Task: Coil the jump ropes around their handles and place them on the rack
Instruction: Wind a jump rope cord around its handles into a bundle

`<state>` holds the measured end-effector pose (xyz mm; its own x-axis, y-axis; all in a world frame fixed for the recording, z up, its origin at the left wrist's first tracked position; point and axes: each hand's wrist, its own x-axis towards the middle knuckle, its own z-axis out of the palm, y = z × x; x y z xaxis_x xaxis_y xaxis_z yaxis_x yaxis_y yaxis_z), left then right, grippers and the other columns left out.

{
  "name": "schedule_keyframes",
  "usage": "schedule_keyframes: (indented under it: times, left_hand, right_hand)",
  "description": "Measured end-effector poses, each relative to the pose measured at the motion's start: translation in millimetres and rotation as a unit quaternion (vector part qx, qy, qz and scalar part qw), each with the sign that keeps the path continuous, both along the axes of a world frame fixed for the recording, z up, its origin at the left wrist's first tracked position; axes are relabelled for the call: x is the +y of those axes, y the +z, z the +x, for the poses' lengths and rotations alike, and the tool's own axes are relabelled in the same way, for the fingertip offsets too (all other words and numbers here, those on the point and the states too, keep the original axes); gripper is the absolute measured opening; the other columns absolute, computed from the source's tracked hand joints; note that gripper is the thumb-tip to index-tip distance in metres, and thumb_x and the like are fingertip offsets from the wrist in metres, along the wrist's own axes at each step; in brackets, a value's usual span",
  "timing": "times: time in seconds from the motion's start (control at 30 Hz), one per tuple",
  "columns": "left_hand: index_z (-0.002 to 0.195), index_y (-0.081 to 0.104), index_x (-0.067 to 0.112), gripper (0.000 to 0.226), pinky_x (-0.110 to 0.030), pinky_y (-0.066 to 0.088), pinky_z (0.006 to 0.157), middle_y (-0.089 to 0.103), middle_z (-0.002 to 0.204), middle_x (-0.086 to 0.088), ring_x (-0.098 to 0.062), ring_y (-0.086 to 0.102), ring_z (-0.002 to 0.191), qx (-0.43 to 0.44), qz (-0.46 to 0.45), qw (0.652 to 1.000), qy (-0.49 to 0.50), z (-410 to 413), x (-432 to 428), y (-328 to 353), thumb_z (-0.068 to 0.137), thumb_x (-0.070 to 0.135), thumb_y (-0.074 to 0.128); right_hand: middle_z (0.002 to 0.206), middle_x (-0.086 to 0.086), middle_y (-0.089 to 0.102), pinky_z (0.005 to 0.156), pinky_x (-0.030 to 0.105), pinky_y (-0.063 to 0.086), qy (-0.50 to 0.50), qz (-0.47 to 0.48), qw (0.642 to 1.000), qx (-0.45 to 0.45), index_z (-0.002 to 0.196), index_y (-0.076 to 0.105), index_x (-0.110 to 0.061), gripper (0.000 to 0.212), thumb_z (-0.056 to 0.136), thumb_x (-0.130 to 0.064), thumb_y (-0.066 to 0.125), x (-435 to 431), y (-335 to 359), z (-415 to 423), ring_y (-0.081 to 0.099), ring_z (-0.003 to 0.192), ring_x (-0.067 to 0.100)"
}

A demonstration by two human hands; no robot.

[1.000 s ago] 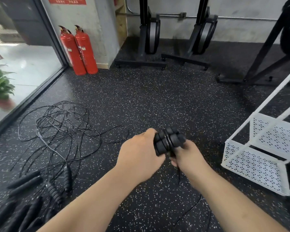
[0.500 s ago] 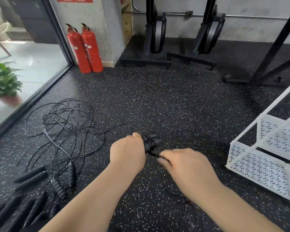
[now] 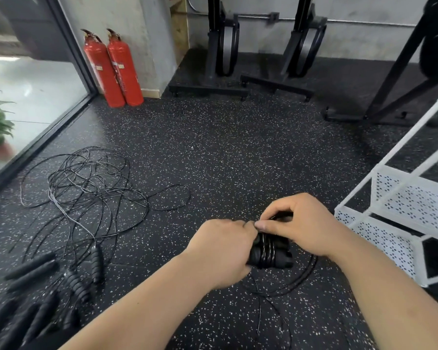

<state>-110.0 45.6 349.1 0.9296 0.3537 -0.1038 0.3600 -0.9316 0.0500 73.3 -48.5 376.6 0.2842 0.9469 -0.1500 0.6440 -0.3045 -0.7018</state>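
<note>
Our left hand point(image 3: 223, 251) grips the paired jump rope handles point(image 3: 281, 258) above the floor point(image 3: 238, 160), near the white rack point(image 3: 400, 205). Our right hand point(image 3: 306, 226) pinches the cord point(image 3: 307, 270) against the wound turns, and the slack loops below. Further jump ropes point(image 3: 86, 183) lie tangled on the floor, left.

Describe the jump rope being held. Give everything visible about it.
The jump rope is black. Its thick, ribbed handles are bunched together and lie roughly level, with several glossy turns of thin cord wound across them. The left hand grips one end of the bundle, and the right hand pinches the cord on top. The loose cord, not yet wound, curves down onto the speckled floor beneath the hands.
</note>
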Motion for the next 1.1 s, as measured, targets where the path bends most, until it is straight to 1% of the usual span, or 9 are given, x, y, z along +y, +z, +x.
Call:
schedule_keyframes:
  times: [0.13,0.3,0.43,0.53,0.7,0.8,0.9,1.0,1.1]
  left_hand:
    - [0.131,0.048,0.024,0.052,-0.037,0.050,0.090,0.062,0.117,0.008,-0.019,0.062,0.106,-0.061,-0.028,0.998,-0.005,-4.3,2.4,12.1,0.092,0.055,0.061]
    - [0.116,0.044,0.027,0.048,-0.031,0.045,0.081,0.053,0.098,0.015,-0.013,0.053,0.089,-0.065,-0.137,0.988,0.012,-7.1,-1.4,21.1,0.081,0.052,0.066]
    - [0.126,0.041,0.031,0.047,-0.028,0.039,0.071,0.053,0.099,0.014,-0.007,0.054,0.088,-0.051,-0.280,0.958,0.034,-8.6,-3.1,28.7,0.089,0.040,0.068]
    - [0.133,0.038,0.037,0.047,-0.028,0.043,0.068,0.058,0.102,0.012,-0.006,0.058,0.083,-0.064,-0.355,0.931,0.056,-10.4,1.1,29.8,0.097,0.037,0.068]
    - [0.129,0.039,0.043,0.047,-0.028,0.053,0.073,0.063,0.102,0.015,-0.003,0.063,0.084,-0.111,-0.344,0.923,0.132,-11.9,18.7,16.8,0.097,0.044,0.074]
    - [0.125,0.047,0.039,0.045,-0.029,0.053,0.076,0.065,0.103,0.017,-0.003,0.063,0.088,-0.155,-0.310,0.920,0.184,-11.4,28.3,8.1,0.093,0.047,0.078]
    - [0.115,0.056,0.036,0.040,-0.029,0.052,0.074,0.067,0.096,0.016,-0.007,0.064,0.085,-0.189,-0.270,0.914,0.238,-12.5,38.8,3.0,0.088,0.048,0.082]
    - [0.107,0.058,0.037,0.039,-0.035,0.053,0.077,0.066,0.097,0.015,-0.014,0.063,0.089,-0.188,-0.201,0.923,0.268,-15.3,46.2,-2.5,0.081,0.052,0.083]
    - [0.100,0.059,0.036,0.034,-0.038,0.057,0.076,0.067,0.093,0.015,-0.016,0.064,0.087,-0.196,-0.165,0.923,0.289,-14.7,44.8,-4.2,0.078,0.052,0.079]
  right_hand:
    - [0.091,-0.006,0.080,0.092,0.038,0.056,-0.007,0.007,0.990,0.142,0.089,0.083,-0.029,0.017,0.087,-0.046,0.081,-4.7,7.4,5.9,0.073,0.091,0.012]
    - [0.089,0.001,0.076,0.090,0.037,0.050,-0.036,-0.010,0.973,0.227,0.091,0.082,-0.020,0.031,0.087,-0.051,0.078,-5.8,2.0,11.9,0.066,0.084,0.012]
    - [0.096,0.008,0.073,0.089,0.039,0.051,-0.062,-0.012,0.938,0.340,0.094,0.076,-0.013,0.046,0.083,-0.056,0.081,-3.4,-8.0,14.3,0.066,0.090,0.020]
    - [0.091,0.007,0.070,0.081,0.035,0.052,-0.087,0.004,0.911,0.404,0.092,0.073,-0.013,0.035,0.094,-0.048,0.075,0.4,-19.3,5.8,0.064,0.085,0.018]
    - [0.067,0.008,0.058,0.069,0.040,0.043,-0.209,-0.018,0.933,0.292,0.094,0.070,-0.010,0.033,0.110,-0.015,0.042,8.8,-51.6,-20.5,0.046,0.062,0.020]
    - [0.066,0.004,0.059,0.061,0.037,0.042,-0.200,-0.019,0.949,0.243,0.086,0.065,-0.016,0.034,0.112,-0.027,0.048,13.6,-58.2,-33.2,0.046,0.050,0.014]
    - [0.060,-0.007,0.059,0.055,0.028,0.038,-0.126,-0.043,0.983,0.127,0.083,0.065,-0.024,0.040,0.112,-0.041,0.046,15.9,-57.1,-41.2,0.046,0.047,0.005]
    - [0.066,-0.005,0.064,0.049,0.024,0.037,-0.056,-0.060,0.996,0.041,0.092,0.065,-0.025,0.033,0.112,-0.041,0.044,13.1,-52.1,-51.2,0.049,0.048,0.004]
    - [0.078,-0.004,0.067,0.057,0.031,0.046,-0.011,-0.070,0.995,-0.072,0.106,0.064,-0.025,0.028,0.113,-0.041,0.042,9.2,-45.4,-59.6,0.060,0.061,0.011]
